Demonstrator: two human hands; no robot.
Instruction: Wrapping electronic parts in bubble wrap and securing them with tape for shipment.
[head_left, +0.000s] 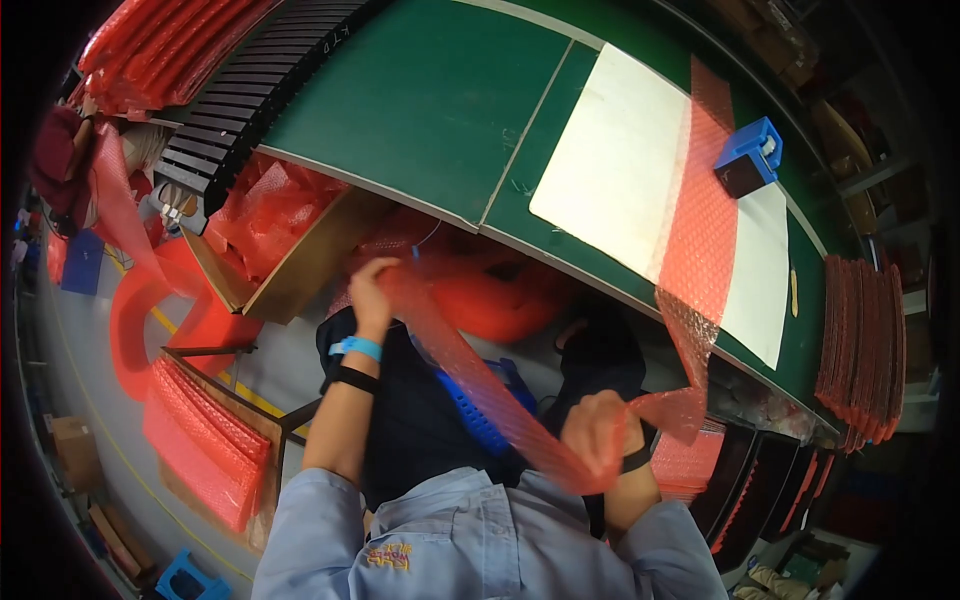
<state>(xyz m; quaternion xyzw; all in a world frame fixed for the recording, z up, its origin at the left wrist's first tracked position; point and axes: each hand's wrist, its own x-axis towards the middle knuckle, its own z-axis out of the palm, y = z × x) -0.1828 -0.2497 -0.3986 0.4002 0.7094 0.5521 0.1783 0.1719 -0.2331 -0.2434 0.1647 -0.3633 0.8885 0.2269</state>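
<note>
A long strip of red bubble wrap (490, 390) stretches across my lap between my two hands. My left hand (372, 295), with a blue band and a black band on the wrist, is closed on the strip's far left part near the table edge. Close to my body, my right hand (600, 432) is closed around the strip, its fingers partly covered by the film. From there the wrap rises over the table's edge and lies across a white board (610, 160). A blue block-shaped holder with a dark front (750, 160) rests on the wrap there.
The green table (410, 110) carries a black slatted rack (260, 90). Beneath it is a cardboard box (310, 255) of red wrap. Red bubble sheets (205, 440) lean at the left; dark red stacked sheets (860, 350) stand at the right. Another person (65, 165) is at far left.
</note>
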